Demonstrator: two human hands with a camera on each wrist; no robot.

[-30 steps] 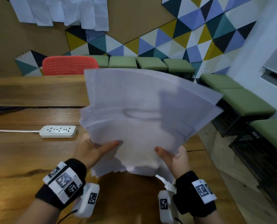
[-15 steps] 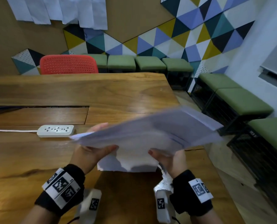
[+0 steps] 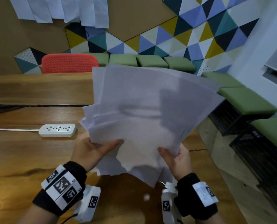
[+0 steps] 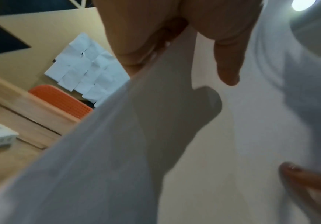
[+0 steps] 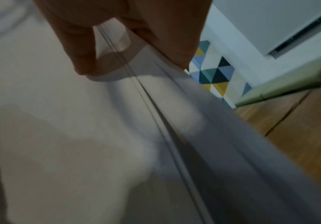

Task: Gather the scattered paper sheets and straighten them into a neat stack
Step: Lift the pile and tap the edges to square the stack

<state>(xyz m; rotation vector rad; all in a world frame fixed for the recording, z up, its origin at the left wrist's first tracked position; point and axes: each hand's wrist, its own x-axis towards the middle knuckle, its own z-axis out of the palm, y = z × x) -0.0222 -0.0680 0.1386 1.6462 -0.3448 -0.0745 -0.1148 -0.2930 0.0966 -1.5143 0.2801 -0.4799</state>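
Wooden table (image 3: 29, 156) up front, with a white power strip (image 3: 57, 130) lying on it off to the left, cord trailing away. Behind that, red perforated chair (image 3: 70, 63), row of green cushioned seats (image 3: 152, 61) and a wall of coloured triangles (image 3: 191, 33), plus white pages pinned up (image 3: 61, 8) top left. Paper sheets (image 3: 144, 113) held up above the table's near edge, standing roughly upright and fanned out, edges nowhere near lined up, ragged corners poking out at the bottom. Left hand (image 3: 92, 151) gripping the lower left side, thumb pressed flat over the front, fingers tucked behind. Right hand (image 3: 178, 157) pinching the lower right edge, thumb in front, fingers behind; separate sheet edges showing clearly under that thumb in the right wrist view. Both wrist views a bit blurry, mostly filled with paper.
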